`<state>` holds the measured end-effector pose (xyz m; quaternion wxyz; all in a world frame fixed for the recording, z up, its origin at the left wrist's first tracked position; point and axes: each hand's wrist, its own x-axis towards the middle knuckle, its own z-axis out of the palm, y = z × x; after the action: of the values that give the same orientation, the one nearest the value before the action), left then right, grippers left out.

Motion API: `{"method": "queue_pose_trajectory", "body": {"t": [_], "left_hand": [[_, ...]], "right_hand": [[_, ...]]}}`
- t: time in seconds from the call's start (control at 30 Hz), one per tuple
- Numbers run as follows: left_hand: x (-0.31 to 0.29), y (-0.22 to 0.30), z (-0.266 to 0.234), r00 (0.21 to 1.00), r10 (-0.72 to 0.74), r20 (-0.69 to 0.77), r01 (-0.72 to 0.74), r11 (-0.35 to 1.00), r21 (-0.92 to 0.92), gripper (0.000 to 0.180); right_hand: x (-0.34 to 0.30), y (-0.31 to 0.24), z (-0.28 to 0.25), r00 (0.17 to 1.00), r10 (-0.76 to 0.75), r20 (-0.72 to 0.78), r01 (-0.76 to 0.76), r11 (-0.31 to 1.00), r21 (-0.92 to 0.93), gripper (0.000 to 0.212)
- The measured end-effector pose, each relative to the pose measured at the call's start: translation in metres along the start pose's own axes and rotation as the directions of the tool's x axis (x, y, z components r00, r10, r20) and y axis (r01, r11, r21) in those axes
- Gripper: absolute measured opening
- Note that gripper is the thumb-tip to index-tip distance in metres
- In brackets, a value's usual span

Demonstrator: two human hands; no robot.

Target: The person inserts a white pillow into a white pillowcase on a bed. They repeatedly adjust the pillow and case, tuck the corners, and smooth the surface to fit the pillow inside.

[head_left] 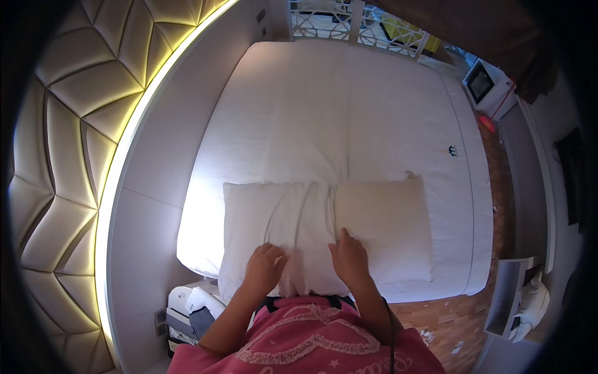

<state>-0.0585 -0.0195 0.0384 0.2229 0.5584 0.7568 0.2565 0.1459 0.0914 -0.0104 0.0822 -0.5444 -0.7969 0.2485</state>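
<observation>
A cream pillow (383,227) lies crosswise on the near part of the bed, its left portion inside a white pillowcase (249,212). The case's edge runs down near the pillow's middle, leaving the right portion bare. Creases run through the case from its far side toward my left hand (266,268), whose curled fingers are closed on the cloth. My right hand (351,257) rests near the case's edge, index finger stretched forward and thumb apart, touching the pillow. Its other fingers are partly hidden.
The bed (299,106) has a white sheet. A padded, lit wall (68,168) rises on the left. Close by at lower left is a stand with cloths (199,315). At right are a small open shelf (507,293) and wooden floor (445,324) with scraps.
</observation>
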Motion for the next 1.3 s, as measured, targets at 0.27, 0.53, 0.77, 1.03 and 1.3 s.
{"method": "queue_pose_trajectory", "body": {"t": [0.27, 0.53, 0.77, 1.03, 1.3], "left_hand": [[0.062, 0.024, 0.055, 0.971, 0.232, -0.059, -0.228, 0.971, 0.067, 0.029], [0.05, 0.034, 0.092, 0.957, 0.291, -0.002, -0.285, 0.938, 0.196, 0.049], [0.045, 0.021, 0.108, 0.949, 0.308, -0.065, -0.278, 0.918, 0.283, 0.076], [0.022, 0.004, 0.129, 0.963, 0.269, -0.018, -0.252, 0.921, 0.296, 0.09], [0.02, 0.001, 0.133, 0.972, 0.231, 0.045, -0.233, 0.916, 0.325, 0.084]], "right_hand": [[0.01, 0.021, 0.007, 0.996, 0.09, -0.013, -0.089, 0.994, 0.056, 0.03], [-0.016, 0.09, -0.034, 0.958, 0.224, -0.177, -0.2, 0.969, 0.142, 0.023], [-0.016, 0.057, -0.02, 0.968, 0.228, 0.105, -0.25, 0.842, 0.478, 0.038], [0.045, 0.056, -0.013, 0.924, 0.29, 0.25, -0.367, 0.487, 0.792, 0.04], [0.013, 0.109, -0.055, 0.884, 0.44, 0.159, -0.387, 0.496, 0.778, 0.032]]}}
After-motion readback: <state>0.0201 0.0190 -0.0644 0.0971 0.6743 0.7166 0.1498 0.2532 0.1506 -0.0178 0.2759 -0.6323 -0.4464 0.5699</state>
